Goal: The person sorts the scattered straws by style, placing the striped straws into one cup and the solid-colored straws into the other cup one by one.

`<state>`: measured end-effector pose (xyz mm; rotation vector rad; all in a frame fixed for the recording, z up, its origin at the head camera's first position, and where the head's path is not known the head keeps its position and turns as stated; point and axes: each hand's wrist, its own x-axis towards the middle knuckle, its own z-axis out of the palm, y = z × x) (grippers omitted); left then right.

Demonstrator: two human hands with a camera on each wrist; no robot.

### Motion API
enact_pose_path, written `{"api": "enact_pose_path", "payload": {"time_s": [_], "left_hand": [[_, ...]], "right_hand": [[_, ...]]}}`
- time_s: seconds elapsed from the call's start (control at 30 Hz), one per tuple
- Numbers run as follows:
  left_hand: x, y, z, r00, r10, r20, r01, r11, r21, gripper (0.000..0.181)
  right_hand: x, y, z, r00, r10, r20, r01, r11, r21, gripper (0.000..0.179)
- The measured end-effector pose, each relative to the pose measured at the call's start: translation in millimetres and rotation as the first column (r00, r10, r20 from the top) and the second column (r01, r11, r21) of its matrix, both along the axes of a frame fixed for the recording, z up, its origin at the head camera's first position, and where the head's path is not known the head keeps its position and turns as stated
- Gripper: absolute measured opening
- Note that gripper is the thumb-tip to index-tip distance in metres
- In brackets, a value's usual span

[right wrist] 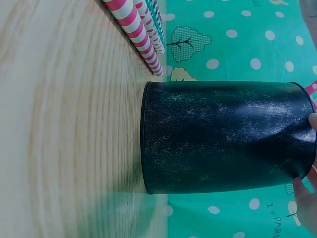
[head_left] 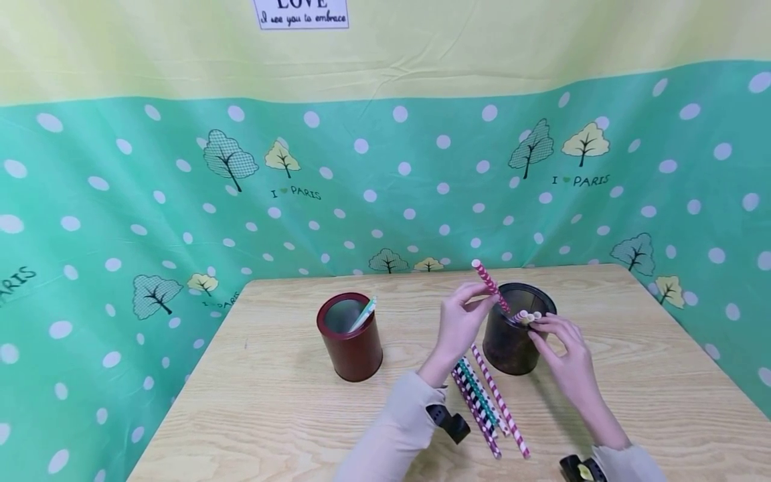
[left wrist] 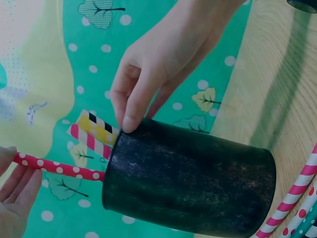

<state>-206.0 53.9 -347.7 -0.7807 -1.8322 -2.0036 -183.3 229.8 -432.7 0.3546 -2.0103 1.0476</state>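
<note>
My left hand [head_left: 460, 325] pinches a pink paper straw with white dots [head_left: 489, 284], its lower end inside the mouth of a black cylindrical cup [head_left: 512, 348]. In the left wrist view the same straw [left wrist: 59, 168] slants past the cup's rim. Thumb and fingers of my right hand [head_left: 566, 358] grip that rim on its right side. Beside them, several straws [head_left: 524, 316] lean out of the cup; the left wrist view shows a yellow one [left wrist: 96, 134] and a pink-striped one [left wrist: 89, 141]. Their lower ends are hidden by the cup wall.
Several patterned straws, among them a pink-striped straw [head_left: 500, 402] and a green straw [head_left: 476, 385], lie on the wooden table [head_left: 253, 408] in front of the black cup. Left of them stands a dark red cup [head_left: 354, 355] holding a pale green straw [head_left: 363, 314]. A polka-dot cloth [head_left: 415, 174] hangs behind.
</note>
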Motion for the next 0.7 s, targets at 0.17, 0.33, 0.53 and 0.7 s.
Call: {"api": "enact_pose_path", "payload": {"time_s": [0.17, 0.33, 0.53, 0.7], "left_hand": [[-3.4, 5.3, -6.1, 0.998, 0.053, -0.039, -0.057, 0.993, -0.107, 0.019], [-16.8, 8.0, -29.6, 0.993, 0.103, -0.05, -0.109, 0.984, -0.143, 0.024], [-22.8, -0.9, -48.7, 0.997, 0.073, 0.022, -0.067, 0.978, -0.197, 0.028], [-19.8, -12.9, -57.1, 0.999, 0.002, 0.047, 0.013, 0.951, -0.308, 0.022]], "right_hand": [[1.2, -1, 1.5, 1.0, -0.007, -0.002, 0.007, 1.0, 0.001, 0.029], [-0.1, 1, -1.1, 1.0, 0.008, 0.007, -0.008, 1.0, 0.004, 0.028], [0.7, 2, -2.7, 0.999, 0.008, 0.031, -0.007, 1.0, -0.016, 0.024], [-0.3, 4, -3.2, 0.999, -0.003, 0.041, 0.003, 1.0, -0.017, 0.024]]}}
